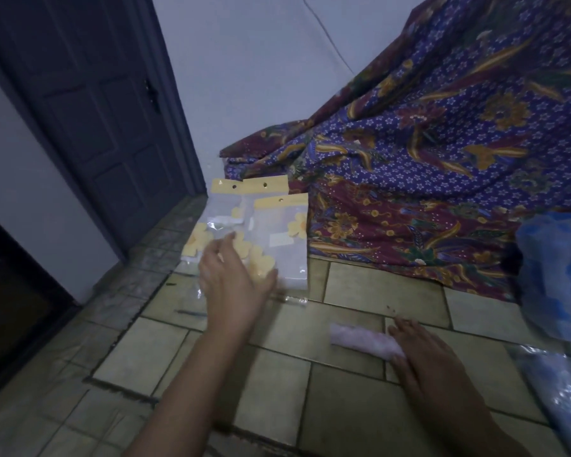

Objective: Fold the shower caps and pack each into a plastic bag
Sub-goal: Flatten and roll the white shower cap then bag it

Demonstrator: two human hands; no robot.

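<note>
Head view: folded shower cap [360,341] under flat right hand [432,361], unbagged; left hand [231,278] spread over plastic bags [287,232]

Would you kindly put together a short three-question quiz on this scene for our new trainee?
1. True or false: the folded shower cap already lies inside one of the plastic bags.
2. Multiple choice: the left hand reaches onto A) the plastic bags, B) the folded shower cap, C) nothing at all.
3. Fill in the blank: the right hand rests with straight fingers on the folded shower cap, which lies on the tiled ____.

Key: 1 false, it lies bare and apart from the bags; 2 A; 3 floor.
</note>
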